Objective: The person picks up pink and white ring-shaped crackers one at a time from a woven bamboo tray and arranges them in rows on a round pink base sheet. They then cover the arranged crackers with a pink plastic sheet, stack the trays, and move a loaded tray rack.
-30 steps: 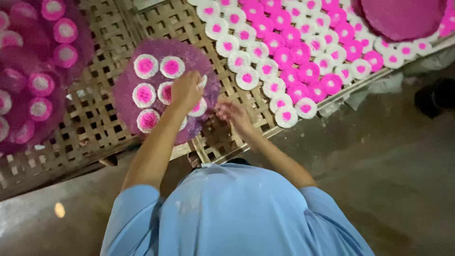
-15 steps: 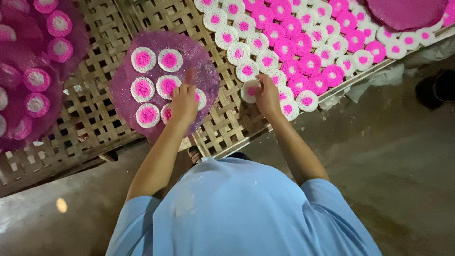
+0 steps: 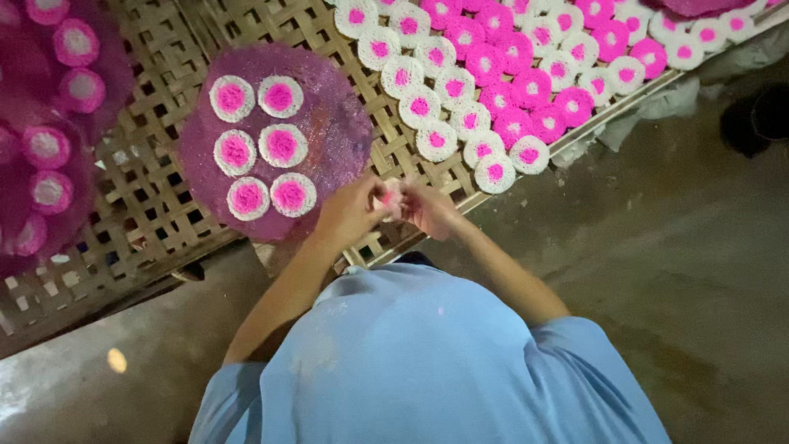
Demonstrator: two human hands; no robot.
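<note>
- Disc [image 3: 389, 200], small, white with a pink middle, sits pinched between both hands at about 6 o'clock of the woven bamboo worktop [image 3: 148, 205], just off the lower edge of the purple mat [image 3: 329, 123].
- Left hand [image 3: 349, 212] is closed on the disc from the 9 o'clock side; half a second ago it lay flat on the mat.
- Right hand [image 3: 427, 210] is closed on it from the 3 o'clock side; half a second ago it was up at the rows, on a disc there. So one disc has come off the rows and is now worked between the fingers.
- Six discs [image 3: 261, 146] lie on the mat in three pairs, as many as could be seen before.
- Rows of white and pink discs [image 3: 493, 90] fill the worktop toward 1 o'clock.
- More purple mats with discs [image 3: 49, 131] lie at 9 o'clock.
- Blue shirt [image 3: 427, 362] fills the bottom; bare concrete floor [image 3: 699, 271] lies at 4 o'clock.
</note>
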